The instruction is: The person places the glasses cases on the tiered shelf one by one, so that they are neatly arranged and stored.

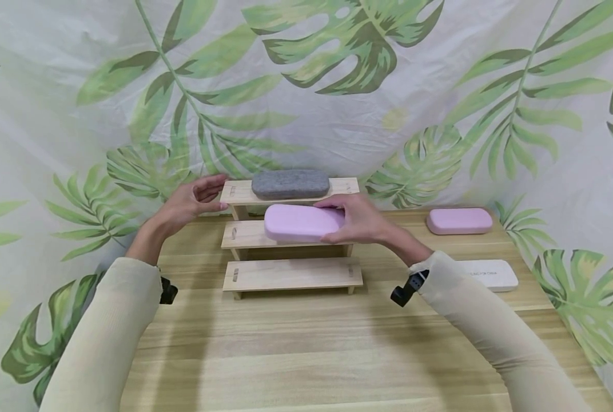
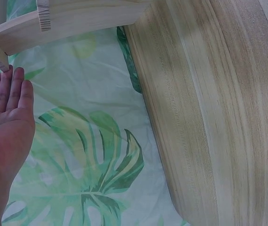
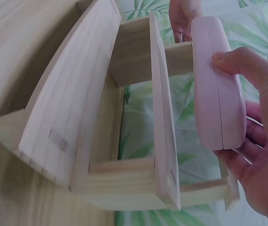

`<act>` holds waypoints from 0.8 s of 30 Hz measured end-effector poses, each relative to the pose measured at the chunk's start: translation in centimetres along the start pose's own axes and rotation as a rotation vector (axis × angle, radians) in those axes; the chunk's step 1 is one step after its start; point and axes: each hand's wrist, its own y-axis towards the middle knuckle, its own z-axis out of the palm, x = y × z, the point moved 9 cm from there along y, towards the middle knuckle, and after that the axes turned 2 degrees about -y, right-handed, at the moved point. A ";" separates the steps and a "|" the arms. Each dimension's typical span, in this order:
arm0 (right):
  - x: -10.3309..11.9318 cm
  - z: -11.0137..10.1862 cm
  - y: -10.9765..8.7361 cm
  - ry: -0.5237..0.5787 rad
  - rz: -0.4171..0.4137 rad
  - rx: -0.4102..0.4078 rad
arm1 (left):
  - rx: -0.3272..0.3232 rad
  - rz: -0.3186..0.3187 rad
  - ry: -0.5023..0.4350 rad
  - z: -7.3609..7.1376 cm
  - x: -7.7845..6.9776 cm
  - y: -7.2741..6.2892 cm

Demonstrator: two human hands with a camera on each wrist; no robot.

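A pink glasses case (image 1: 298, 223) is gripped at its right end by my right hand (image 1: 355, 218), thumb on the near side and fingers behind. In the head view it overlaps the middle step of a three-tier wooden stand (image 1: 296, 273). The right wrist view shows the case (image 3: 218, 89) above the steps, its seam facing the camera. A grey felt glasses case (image 1: 290, 183) lies on the top step. At that step's left end is my left hand (image 1: 195, 197), fingers extended; in the left wrist view, the hand (image 2: 9, 117) has its fingertips right at the wood.
On the right of the wooden table (image 1: 306, 349) lie another pink case (image 1: 459, 221) and a white case (image 1: 492, 275) with printing, partly behind my right sleeve. A leaf-patterned cloth (image 1: 337, 126) hangs close behind the stand.
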 end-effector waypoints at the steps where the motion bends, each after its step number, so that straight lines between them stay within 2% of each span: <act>1: 0.1 0.2 0.2 0.003 -0.002 0.001 | -0.001 -0.001 0.000 0.0 0.0 0.0; 7: 0.4 1.5 1.2 0.035 -0.003 0.014 | -0.009 -0.006 0.014 0.0 0.0 -0.2; 14: 1.0 3.0 2.3 0.018 0.014 0.044 | -0.005 -0.009 0.015 0.1 -0.1 -0.5; 24: 2.1 4.9 3.8 -0.031 -0.013 0.040 | -0.002 -0.013 0.028 0.2 -0.1 -0.6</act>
